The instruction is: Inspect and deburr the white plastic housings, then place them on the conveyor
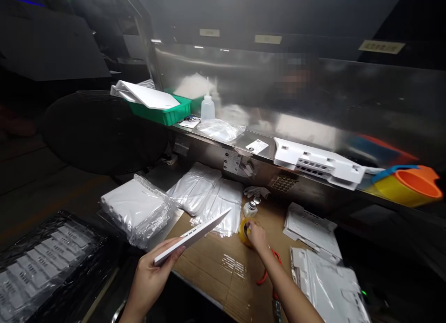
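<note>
My left hand (153, 272) is closed around the near end of a thin white plastic panel (198, 237), held edge-on and tilted up above the cardboard. Over the cardboard-covered worktop (209, 272), my right hand (258, 237) has its fingers closed on a roll of yellowish tape (244, 231). Part of the roll is hidden by those fingers. A tool with red handles (266, 269), probably pliers, lies under my right forearm. Just behind the tape stands a small clear bottle with a metal cap (251, 208).
Plastic bags (223, 200) lie at the back, beside bagged white panels (134, 202). More white panels (327, 281) are stacked right. The metal shelf holds a green bin (167, 115), a squeeze bottle (208, 108), a white housing (313, 163) and a yellow-orange holder (407, 186). A black-lined tray (45, 262) sits left.
</note>
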A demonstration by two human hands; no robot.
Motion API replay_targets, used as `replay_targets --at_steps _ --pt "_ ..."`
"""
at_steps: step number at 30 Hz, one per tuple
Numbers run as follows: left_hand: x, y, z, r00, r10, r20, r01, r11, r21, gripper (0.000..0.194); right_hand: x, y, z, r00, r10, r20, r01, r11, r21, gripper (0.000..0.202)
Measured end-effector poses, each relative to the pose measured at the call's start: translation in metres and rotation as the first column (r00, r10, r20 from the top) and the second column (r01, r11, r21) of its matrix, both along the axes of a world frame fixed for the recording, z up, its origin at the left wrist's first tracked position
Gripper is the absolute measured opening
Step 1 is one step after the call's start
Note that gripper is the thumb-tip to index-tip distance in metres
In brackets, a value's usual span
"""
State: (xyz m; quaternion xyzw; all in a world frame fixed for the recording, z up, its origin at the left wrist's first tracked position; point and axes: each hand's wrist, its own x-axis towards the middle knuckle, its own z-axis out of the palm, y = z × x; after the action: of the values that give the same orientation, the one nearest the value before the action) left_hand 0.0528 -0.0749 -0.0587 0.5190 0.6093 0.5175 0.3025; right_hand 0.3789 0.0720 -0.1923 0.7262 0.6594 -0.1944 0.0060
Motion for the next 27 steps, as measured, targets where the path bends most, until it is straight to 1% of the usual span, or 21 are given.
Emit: replay_targets --at_steps 2,5,8,11,16,19,23,27 --pt "0.002 0.002 0.003 1.0 0.008 0.004 -0.008 1.0 0.022 0.023 0.009 0.005 0.01 1.0 0.0 -0.016 0.001 0.996 0.088 0.033" --pt "0.005 0.006 0.005 1.0 0.017 0.009 -0.018 0.999 0.047 0.02 0.022 0.028 0.027 1.0 -0.002 -0.027 0.007 0.982 0.19 0.036" --pt "0.01 0.009 0.003 1.0 -0.003 0.0 0.003 0.998 0.064 0.021 0.027 0.056 0.039 1.0 -0.006 -0.003 0.007 0.974 0.225 0.038" --pt "0.014 0.011 0.002 0.999 -0.031 -0.037 0.035 0.994 0.1 0.022 0.025 0.073 0.044 0.999 -0.003 0.051 -0.009 0.976 0.217 0.036" --pt "0.016 0.012 0.005 0.996 -0.022 -0.092 0.04 0.978 0.205 0.025 0.019 0.077 0.05 0.985 0.035 0.168 -0.059 0.988 0.143 0.03" --pt "0.017 0.012 0.006 0.996 0.009 -0.089 0.01 0.978 0.209 0.024 0.016 0.079 0.053 0.973 0.058 0.225 -0.087 0.989 0.121 0.028" --pt "0.02 0.012 0.006 0.996 0.03 -0.086 -0.013 0.981 0.194 0.02 0.011 0.081 0.053 0.96 0.085 0.266 -0.123 0.984 0.127 0.027" --pt "0.025 0.015 0.007 0.997 0.034 -0.067 -0.016 0.968 0.251 0.025 0.008 0.079 0.051 0.959 0.084 0.27 -0.128 0.98 0.151 0.026"
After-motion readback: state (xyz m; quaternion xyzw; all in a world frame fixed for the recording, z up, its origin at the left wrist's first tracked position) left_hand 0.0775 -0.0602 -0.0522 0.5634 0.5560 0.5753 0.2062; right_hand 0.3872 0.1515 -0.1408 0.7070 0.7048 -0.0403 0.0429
